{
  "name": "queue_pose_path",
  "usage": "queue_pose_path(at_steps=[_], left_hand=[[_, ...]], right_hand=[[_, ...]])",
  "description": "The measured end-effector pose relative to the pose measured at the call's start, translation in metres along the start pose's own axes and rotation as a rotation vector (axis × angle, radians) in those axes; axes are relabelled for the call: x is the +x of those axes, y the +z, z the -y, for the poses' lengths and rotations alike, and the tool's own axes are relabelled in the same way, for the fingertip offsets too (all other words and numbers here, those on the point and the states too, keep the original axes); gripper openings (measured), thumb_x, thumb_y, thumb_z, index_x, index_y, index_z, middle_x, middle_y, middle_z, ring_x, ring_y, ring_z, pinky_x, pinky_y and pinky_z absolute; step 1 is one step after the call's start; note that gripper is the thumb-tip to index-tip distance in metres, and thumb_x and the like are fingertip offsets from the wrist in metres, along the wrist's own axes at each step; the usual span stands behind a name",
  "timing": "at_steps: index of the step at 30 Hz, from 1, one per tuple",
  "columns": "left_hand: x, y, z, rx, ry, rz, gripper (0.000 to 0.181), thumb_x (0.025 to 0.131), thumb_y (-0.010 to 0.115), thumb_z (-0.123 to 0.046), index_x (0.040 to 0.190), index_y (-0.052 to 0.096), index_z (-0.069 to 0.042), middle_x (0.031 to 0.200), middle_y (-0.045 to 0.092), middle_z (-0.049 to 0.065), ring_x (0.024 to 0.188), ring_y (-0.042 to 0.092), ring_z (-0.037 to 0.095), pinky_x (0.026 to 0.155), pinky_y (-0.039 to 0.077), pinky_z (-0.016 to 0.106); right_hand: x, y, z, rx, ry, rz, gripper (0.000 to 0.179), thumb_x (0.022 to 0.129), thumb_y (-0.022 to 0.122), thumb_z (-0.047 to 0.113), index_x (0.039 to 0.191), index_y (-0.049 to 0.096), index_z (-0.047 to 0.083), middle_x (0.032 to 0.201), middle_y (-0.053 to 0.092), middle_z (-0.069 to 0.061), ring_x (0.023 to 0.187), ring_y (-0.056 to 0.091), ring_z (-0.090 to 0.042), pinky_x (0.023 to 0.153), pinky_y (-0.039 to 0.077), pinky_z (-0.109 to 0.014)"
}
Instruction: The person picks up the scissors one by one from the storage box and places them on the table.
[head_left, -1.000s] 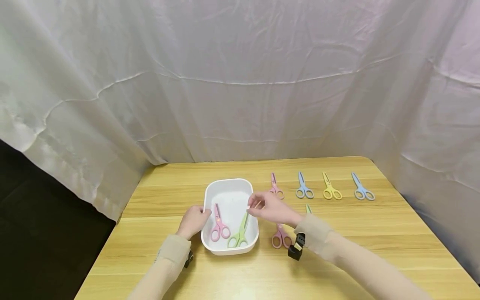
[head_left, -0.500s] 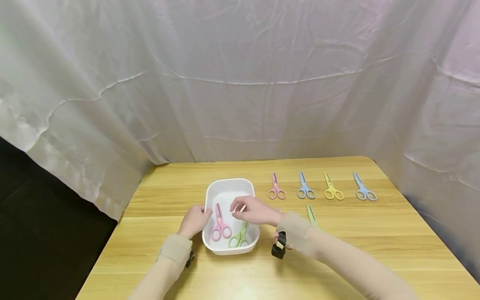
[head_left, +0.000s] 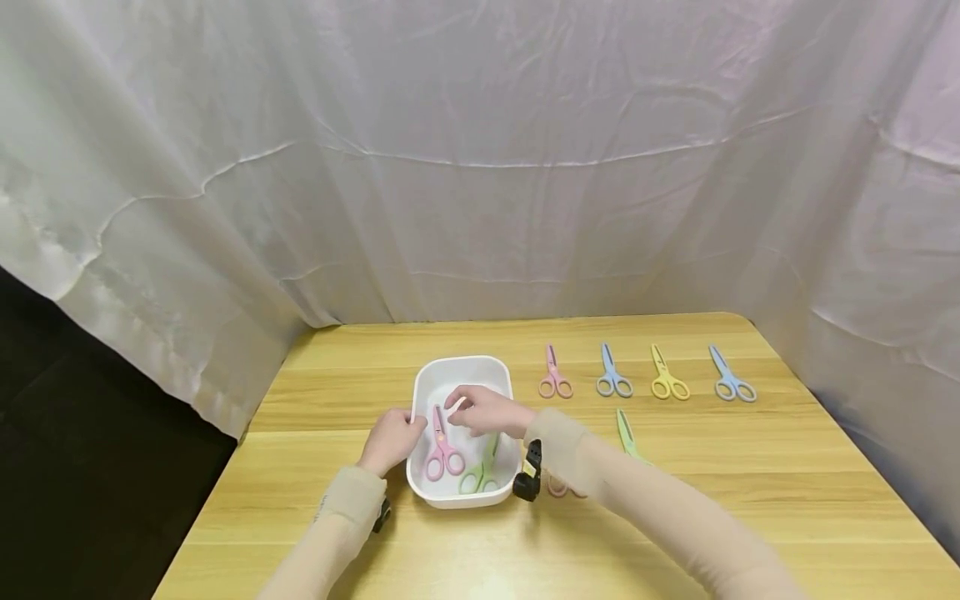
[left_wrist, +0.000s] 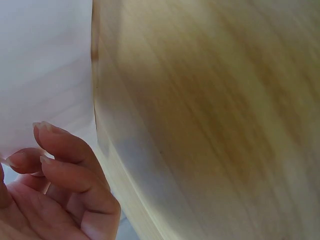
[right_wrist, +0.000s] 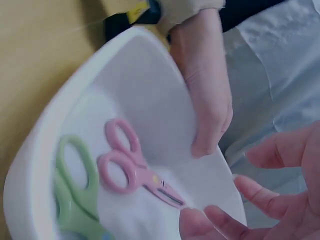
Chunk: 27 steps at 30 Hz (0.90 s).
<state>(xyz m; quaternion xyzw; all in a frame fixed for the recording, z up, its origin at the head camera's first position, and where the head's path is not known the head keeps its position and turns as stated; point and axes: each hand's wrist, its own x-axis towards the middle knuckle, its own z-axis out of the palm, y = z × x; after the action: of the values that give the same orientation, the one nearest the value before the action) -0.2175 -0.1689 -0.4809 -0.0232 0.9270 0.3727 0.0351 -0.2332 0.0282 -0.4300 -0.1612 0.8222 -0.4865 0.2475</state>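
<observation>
A white tray holds pink scissors and green scissors, handles toward the near side. My left hand grips the tray's left wall, thumb over the rim. Its fingers curl outside the tray in the left wrist view. Inside the tray area, my right hand hovers with loosely bent, parted fingers and nothing between them. Its fingertips are near the tip of the pink scissors in the right wrist view. In the head view this hand overlaps the blades of the green scissors.
Right of the tray, a back row on the wooden table has pink scissors, blue scissors, yellow scissors and more blue scissors. Other green scissors and pink ones lie nearer, partly behind the right arm. Curtains surround the table.
My right hand has moved left from the tray's right edge, away from the green scissors' tip and toward the pink scissors inside. The left hand keeps its grip on the tray.
</observation>
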Motion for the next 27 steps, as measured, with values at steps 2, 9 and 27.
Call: queue_pose_path(at_steps=[2,9,27], left_hand=[[0.000,0.000,0.000,0.001,-0.004,-0.001,0.031,0.095,0.052,-0.022,0.077,0.069,-0.003,0.062,0.054,0.002,0.062,0.052,0.015,0.054,0.041,0.024],[0.001,0.001,0.000,0.013,0.000,-0.002,0.031,0.095,0.053,-0.022,0.076,0.069,-0.003,0.064,0.055,0.002,0.063,0.052,0.015,0.055,0.042,0.025],[0.003,0.002,0.002,0.005,-0.011,0.001,0.031,0.094,0.053,-0.022,0.065,0.058,-0.011,0.059,0.046,-0.001,0.059,0.048,0.015,0.052,0.039,0.025]], right_hand=[[0.005,0.001,0.000,0.058,0.053,-0.010,0.038,0.092,0.063,0.013,0.128,0.057,0.000,0.118,0.064,-0.018,0.113,0.062,-0.040,0.089,0.061,-0.042],[0.014,0.002,-0.005,0.208,0.220,0.005,0.056,0.092,0.063,0.017,0.141,0.045,-0.002,0.137,0.055,-0.023,0.122,0.057,-0.040,0.098,0.057,-0.046],[0.024,0.015,-0.011,0.247,0.349,0.047,0.047,0.095,0.060,0.017,0.135,0.051,-0.006,0.138,0.052,-0.031,0.120,0.059,-0.045,0.098,0.056,-0.057]])
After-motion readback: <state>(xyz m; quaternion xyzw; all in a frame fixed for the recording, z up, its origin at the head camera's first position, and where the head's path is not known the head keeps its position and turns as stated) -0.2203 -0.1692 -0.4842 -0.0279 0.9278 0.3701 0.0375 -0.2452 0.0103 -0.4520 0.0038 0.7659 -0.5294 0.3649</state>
